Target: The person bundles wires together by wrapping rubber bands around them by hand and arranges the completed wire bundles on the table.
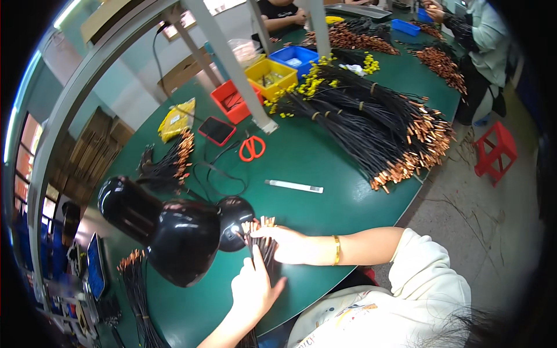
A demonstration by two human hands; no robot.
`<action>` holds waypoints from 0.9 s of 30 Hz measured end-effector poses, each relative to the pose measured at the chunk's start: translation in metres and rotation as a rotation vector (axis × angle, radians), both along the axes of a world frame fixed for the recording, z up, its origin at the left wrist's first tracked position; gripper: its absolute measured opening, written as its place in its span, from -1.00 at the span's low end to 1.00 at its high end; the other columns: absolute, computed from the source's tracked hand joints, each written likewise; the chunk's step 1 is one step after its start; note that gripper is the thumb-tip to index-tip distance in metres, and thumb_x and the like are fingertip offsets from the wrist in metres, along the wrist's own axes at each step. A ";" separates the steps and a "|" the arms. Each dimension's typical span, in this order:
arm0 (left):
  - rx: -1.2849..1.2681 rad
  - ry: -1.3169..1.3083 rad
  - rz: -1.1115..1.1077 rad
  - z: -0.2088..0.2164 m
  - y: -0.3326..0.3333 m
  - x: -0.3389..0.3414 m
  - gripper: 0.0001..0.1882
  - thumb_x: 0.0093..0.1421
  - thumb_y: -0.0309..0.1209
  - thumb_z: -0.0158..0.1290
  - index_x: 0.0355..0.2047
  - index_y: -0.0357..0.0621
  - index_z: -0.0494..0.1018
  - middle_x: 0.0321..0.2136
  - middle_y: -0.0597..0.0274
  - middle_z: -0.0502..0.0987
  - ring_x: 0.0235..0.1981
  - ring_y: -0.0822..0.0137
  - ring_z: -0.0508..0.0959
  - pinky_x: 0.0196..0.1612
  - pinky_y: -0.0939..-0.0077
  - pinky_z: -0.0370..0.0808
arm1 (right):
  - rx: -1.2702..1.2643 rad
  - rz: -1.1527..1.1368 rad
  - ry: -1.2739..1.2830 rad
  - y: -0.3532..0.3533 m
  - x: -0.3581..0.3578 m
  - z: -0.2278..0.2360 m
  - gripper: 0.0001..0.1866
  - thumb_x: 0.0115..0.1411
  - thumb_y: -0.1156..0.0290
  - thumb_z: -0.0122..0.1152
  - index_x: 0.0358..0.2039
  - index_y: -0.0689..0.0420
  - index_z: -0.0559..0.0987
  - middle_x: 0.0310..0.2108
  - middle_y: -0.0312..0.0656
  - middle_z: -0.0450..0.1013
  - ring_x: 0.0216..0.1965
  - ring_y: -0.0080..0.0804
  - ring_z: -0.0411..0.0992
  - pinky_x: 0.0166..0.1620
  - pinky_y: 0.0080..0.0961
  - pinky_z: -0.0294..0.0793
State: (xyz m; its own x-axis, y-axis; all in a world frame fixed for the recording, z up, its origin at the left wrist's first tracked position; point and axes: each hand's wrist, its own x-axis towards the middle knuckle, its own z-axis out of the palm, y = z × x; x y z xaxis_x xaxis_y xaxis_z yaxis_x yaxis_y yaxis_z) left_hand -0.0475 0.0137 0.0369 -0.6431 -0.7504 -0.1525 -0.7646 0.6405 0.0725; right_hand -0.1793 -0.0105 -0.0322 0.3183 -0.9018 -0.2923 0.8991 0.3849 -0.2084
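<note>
My left hand (252, 289) and right hand (285, 243) are bare. A narrow, shiny, gold-coloured bracelet (336, 250) circles my right wrist. I wear a pale cream, soft cloth top (400, 316), its loose, creased right sleeve (428, 264) ending near my elbow. A print of orange and bluish marks (355, 316) with dark lettering decorates the front. Thin, loose strands of hair (473, 326) trail over the cloth.

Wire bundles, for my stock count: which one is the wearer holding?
The small copper-ended bundle in the right hand, left hand at it; the other bundles nearby lie on the table.
</note>
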 end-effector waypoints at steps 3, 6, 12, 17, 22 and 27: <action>-0.070 0.120 0.069 -0.023 -0.007 0.004 -0.25 -0.10 -0.40 0.05 0.08 -0.35 -0.03 -0.45 -0.05 0.36 -0.59 0.06 0.47 -0.49 0.31 0.42 | -0.112 0.043 -0.134 0.000 -0.001 0.008 -0.86 0.08 0.43 0.05 -0.32 0.12 0.42 -0.40 -0.33 0.37 -0.33 -0.57 0.33 -0.19 -0.59 0.33; -0.036 0.351 0.007 -0.014 -0.015 0.020 -0.36 -0.10 -0.56 -0.06 0.06 -0.31 0.07 -0.45 -0.13 0.40 -0.52 0.00 0.48 -0.44 0.26 0.42 | -0.218 0.045 -0.005 0.001 0.003 0.007 -0.77 0.10 0.42 0.01 -0.19 0.10 0.38 -0.31 -0.37 0.34 -0.26 -0.61 0.30 -0.07 -0.63 0.25; 0.862 0.965 0.590 0.040 -0.038 0.064 -0.88 -0.01 -0.50 -0.04 -0.54 -0.36 0.35 -0.68 0.14 0.41 -0.86 0.41 0.34 -0.79 0.64 0.27 | -0.326 0.248 0.195 0.011 -0.002 0.018 -0.75 0.12 0.35 -0.01 -0.18 0.12 0.36 -0.21 -0.30 0.32 -0.21 -0.55 0.31 -0.04 -0.54 0.27; 1.012 1.094 0.679 0.028 -0.030 0.066 -0.76 0.07 -0.46 -0.06 -0.31 -0.44 0.34 -0.67 0.17 0.40 -0.88 0.45 0.29 -0.82 0.68 0.21 | -0.712 0.533 0.677 0.011 0.002 0.022 -0.72 0.12 0.32 0.02 -0.18 0.16 0.41 -0.26 -0.23 0.37 -0.22 -0.52 0.32 -0.12 -0.61 0.29; 1.044 1.356 0.476 -0.012 -0.037 0.058 -0.76 0.13 -0.38 -0.10 -0.52 -0.36 0.35 -0.70 0.20 0.39 -0.89 0.48 0.27 -0.81 0.71 0.18 | -0.656 0.315 0.903 0.013 0.001 0.025 -0.51 0.07 0.20 0.10 -0.08 0.28 0.34 -0.14 0.01 0.32 0.00 -0.31 0.23 0.05 -0.48 0.21; 1.101 1.491 0.438 -0.033 -0.017 0.043 -0.78 0.12 -0.43 -0.10 -0.43 -0.43 0.32 -0.62 0.07 0.42 -0.86 0.42 0.33 -0.81 0.70 0.24 | -0.567 0.227 0.776 0.010 0.011 0.013 -0.73 0.08 0.30 0.10 -0.31 0.26 0.45 -0.49 -0.23 0.43 -0.37 -0.56 0.39 -0.23 -0.66 0.37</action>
